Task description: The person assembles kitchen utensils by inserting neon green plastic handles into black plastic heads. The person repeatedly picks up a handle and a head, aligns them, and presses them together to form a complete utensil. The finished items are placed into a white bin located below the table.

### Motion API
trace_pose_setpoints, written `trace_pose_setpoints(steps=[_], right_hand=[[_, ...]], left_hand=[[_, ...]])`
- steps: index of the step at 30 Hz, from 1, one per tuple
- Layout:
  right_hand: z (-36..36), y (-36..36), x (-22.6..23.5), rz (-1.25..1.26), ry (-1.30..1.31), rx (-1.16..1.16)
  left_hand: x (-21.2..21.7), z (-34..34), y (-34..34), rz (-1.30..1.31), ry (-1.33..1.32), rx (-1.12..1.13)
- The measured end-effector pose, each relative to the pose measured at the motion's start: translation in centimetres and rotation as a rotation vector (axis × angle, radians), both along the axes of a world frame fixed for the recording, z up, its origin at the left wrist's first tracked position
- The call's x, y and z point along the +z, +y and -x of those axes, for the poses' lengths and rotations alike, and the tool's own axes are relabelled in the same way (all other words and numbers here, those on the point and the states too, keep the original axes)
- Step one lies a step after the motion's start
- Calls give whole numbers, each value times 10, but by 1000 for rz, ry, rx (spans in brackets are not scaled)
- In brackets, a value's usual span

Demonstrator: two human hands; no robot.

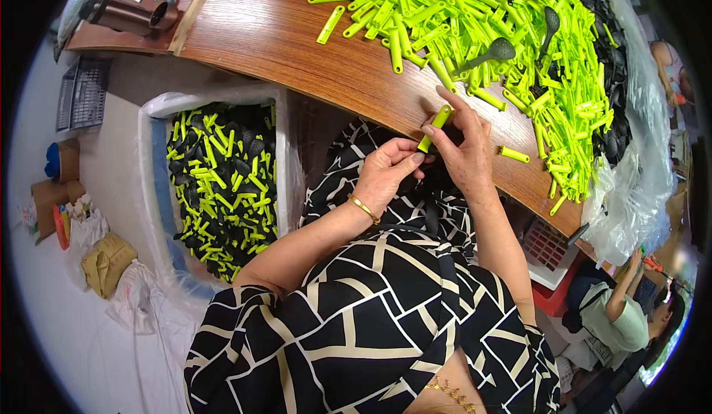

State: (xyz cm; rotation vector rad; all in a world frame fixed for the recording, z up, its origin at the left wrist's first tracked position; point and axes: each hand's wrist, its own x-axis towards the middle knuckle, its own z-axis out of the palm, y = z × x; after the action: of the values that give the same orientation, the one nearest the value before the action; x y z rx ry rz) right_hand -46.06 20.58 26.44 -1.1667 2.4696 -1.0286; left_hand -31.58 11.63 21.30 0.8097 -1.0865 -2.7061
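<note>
Green handle [434, 127], at desk [297, 43] front edge below the heaped handle pile [504, 36]: pinched by right hand [463, 151] grip, left hand [386, 173] grip closed beneath it.

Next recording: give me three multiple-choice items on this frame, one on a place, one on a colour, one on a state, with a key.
1. Where does the box of finished black-and-green pieces stand?
A. On the floor to the person's left
B. On the table
C. On the person's lap

2. What colour is the handle held between both hands?
A. Red
B. Lime green
C. White

3. How is the handle held?
A. Lying loose on the table
B. Pinched by the left hand and right hand
C. Held by the right hand alone

Key: 1 A, the box sits below the wooden table edge; 2 B, it matches the green pile; 3 B, fingers of both hands grip it.
</note>
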Motion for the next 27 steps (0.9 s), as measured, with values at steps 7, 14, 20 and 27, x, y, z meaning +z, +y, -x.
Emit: trace_pose_setpoints(steps=[7,14,20,27], right_hand=[[-47,-38,22,114,-664,202],[-83,-69,5,185,-600,327],[-72,-49,9,285,-624,280],[-81,-12,12,450,-938,219]], left_hand=[[19,-57,-33,172,87,-45],[3,-125,-56,-280,204,-5],[21,-104,-50,-593,411,-88],[32,-95,-45,-223,189,-174]])
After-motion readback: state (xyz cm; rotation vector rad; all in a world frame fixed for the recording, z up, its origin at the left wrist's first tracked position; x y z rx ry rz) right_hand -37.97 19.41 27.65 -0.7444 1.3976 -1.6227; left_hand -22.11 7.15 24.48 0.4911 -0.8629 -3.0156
